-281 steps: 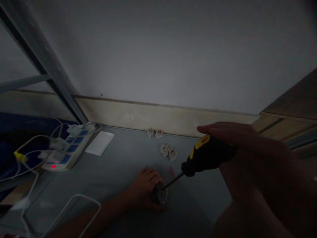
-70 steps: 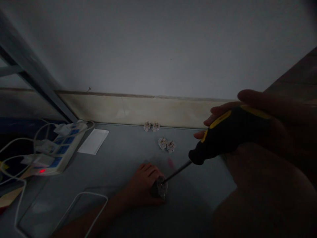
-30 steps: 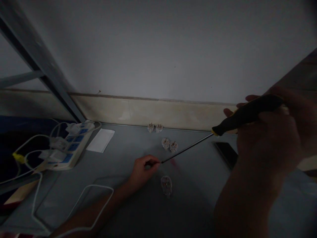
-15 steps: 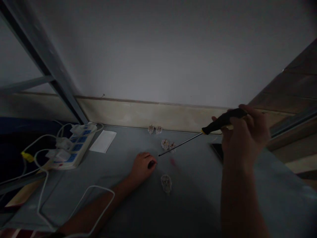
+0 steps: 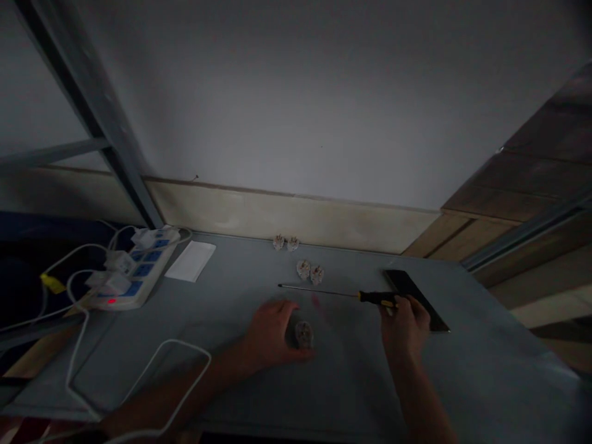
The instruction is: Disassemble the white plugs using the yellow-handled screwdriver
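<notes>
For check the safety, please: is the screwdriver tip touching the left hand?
Apart. The head view shows the screwdriver tip above the left hand, with a plain gap between them.

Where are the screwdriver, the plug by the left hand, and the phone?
screwdriver (image 5: 377,298), head view, on the black and yellow handle
mains plug (image 5: 304,334), head view, on the plug's body
phone (image 5: 403,282), head view, on the dark face, above the right hand
</notes>
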The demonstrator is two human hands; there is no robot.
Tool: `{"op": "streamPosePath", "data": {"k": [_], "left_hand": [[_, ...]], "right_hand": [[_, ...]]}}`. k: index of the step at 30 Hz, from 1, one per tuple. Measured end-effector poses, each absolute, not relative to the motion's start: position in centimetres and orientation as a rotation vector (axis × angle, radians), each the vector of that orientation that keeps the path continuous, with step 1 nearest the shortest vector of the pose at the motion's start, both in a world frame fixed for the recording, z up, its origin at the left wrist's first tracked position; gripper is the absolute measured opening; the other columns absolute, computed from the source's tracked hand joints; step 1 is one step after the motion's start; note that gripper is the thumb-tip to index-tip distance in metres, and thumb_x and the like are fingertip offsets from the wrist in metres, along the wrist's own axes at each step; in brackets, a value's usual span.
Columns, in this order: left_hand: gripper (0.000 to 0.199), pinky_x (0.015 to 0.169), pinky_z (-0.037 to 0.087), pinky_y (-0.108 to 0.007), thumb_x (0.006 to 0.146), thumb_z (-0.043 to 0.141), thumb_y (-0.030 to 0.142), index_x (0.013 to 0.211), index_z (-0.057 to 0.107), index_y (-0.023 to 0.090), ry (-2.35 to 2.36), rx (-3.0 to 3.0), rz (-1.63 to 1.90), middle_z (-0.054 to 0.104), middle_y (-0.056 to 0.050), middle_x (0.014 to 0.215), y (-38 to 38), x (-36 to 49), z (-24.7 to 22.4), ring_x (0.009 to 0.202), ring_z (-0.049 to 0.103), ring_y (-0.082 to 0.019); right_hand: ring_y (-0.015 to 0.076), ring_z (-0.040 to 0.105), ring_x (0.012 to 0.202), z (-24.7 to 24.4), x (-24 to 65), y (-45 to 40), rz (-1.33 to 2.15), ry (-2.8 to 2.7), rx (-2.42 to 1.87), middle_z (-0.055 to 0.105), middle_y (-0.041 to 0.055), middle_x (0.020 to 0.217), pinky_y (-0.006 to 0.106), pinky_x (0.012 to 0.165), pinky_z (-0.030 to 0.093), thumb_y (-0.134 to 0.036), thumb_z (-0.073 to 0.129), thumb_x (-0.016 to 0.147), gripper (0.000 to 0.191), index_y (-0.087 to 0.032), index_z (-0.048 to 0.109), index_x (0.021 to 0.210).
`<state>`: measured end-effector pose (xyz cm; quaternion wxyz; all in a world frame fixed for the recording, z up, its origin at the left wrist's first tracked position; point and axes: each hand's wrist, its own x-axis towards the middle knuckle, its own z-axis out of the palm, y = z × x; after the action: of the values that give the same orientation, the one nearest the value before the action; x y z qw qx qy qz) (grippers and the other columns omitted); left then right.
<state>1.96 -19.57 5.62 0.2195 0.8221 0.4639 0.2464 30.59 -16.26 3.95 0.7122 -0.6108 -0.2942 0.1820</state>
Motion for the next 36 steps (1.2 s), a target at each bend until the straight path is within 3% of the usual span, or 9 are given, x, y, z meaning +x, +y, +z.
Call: {"op": "streamPosePath", "data": {"k": [2,4,9,17,21,24,26,29,36], "left_hand": [[0.09,0.096,0.045,-0.053,0.051,0.087,0.06,0.122,0.056,0.016,1.301,2.278,0.58,0.062,-0.016,0.119,-20.4,2.4,5.6,0.11,0.058,-0.038],[0.083,0.098,0.043,-0.055,0.054,0.088,0.052,0.121,0.055,0.015,1.341,2.273,0.508,0.059,-0.018,0.123,-21.1,2.8,5.5,0.115,0.055,-0.04],[0.06,0.095,0.044,-0.054,0.062,0.084,0.037,0.112,0.056,0.019,1.332,2.234,0.521,0.061,-0.012,0.118,-21.8,3.4,5.2,0.111,0.056,-0.037],[0.059,0.092,0.05,-0.045,0.063,0.075,0.012,0.116,0.049,0.02,1.172,1.965,0.775,0.061,-0.01,0.113,-22.0,3.6,4.7,0.105,0.059,-0.029],[0.062,0.096,0.049,-0.046,0.062,0.073,0.009,0.117,0.046,0.021,1.165,1.912,0.818,0.057,-0.01,0.116,-22.0,3.7,4.5,0.108,0.057,-0.029],[0.062,0.096,0.048,-0.048,0.063,0.071,0.008,0.117,0.045,0.023,1.155,1.869,0.86,0.055,-0.009,0.117,-22.0,3.8,4.4,0.11,0.055,-0.03],[0.059,0.094,0.05,-0.045,0.065,0.067,0.006,0.116,0.044,0.024,1.139,1.828,0.895,0.054,-0.008,0.115,-22.1,3.9,4.3,0.108,0.056,-0.028],[0.062,0.092,0.05,-0.041,0.063,0.059,-0.002,0.116,0.043,0.024,1.129,1.767,0.964,0.053,-0.007,0.113,-22.3,3.9,4.0,0.106,0.056,-0.024],[0.049,0.076,0.048,-0.033,0.061,0.062,0.0,0.102,0.045,0.021,1.221,1.548,1.03,0.058,-0.002,0.096,-22.3,4.0,3.7,0.089,0.06,-0.022]], "right_hand": [[0.0151,0.059,0.085,2.7,30.5,-16.6,0.376,-0.728,-1.446,0.057,0.0064,0.103,0.032,0.073,0.054,-0.041,0.059,0.089,0.041,-0.015,0.049,0.12],[0.0179,0.059,0.087,1.9,30.5,-16.7,0.35,-0.858,-1.539,0.059,0.008,0.103,0.036,0.077,0.052,-0.044,0.061,0.084,0.046,-0.014,0.053,0.118],[0.0262,0.058,0.085,0.8,30.3,-16.4,0.286,-1.253,-1.689,0.065,0.0114,0.09,0.051,0.091,0.042,-0.048,0.054,0.076,0.042,-0.015,0.063,0.102],[0.0334,0.047,0.113,1.5,28.6,-16.8,0.057,-1.464,-1.723,0.058,0.0194,0.111,0.06,0.104,0.029,-0.038,0.043,0.084,0.037,-0.015,0.062,0.105],[0.0313,0.047,0.115,4.1,26.0,-18.9,0.068,-1.501,-1.669,0.054,0.0191,0.116,0.054,0.103,0.036,-0.046,0.047,0.089,0.041,-0.014,0.056,0.113],[0.0182,0.06,0.079,6.0,23.0,-20.6,0.328,-1.671,-1.571,0.062,0.0061,0.092,0.032,0.072,0.052,-0.048,0.051,0.089,0.041,-0.021,0.05,0.12],[0.0138,0.057,0.06,7.0,21.2,-21.1,0.815,-1.827,-1.485,0.06,-0.001,0.074,0.025,0.055,0.046,-0.045,0.056,0.086,0.043,-0.022,0.046,0.121],[0.0142,0.06,0.061,7.7,19.7,-20.4,1.156,-1.842,-1.46,0.061,-0.0016,0.07,0.024,0.054,0.044,-0.038,0.062,0.079,0.037,-0.019,0.045,0.106],[0.0122,0.058,0.063,7.2,19.3,-18.0,1.224,-1.874,-1.426,0.062,0.0003,0.071,0.023,0.056,0.042,-0.033,0.071,0.067,0.027,-0.018,0.052,0.079]]}}
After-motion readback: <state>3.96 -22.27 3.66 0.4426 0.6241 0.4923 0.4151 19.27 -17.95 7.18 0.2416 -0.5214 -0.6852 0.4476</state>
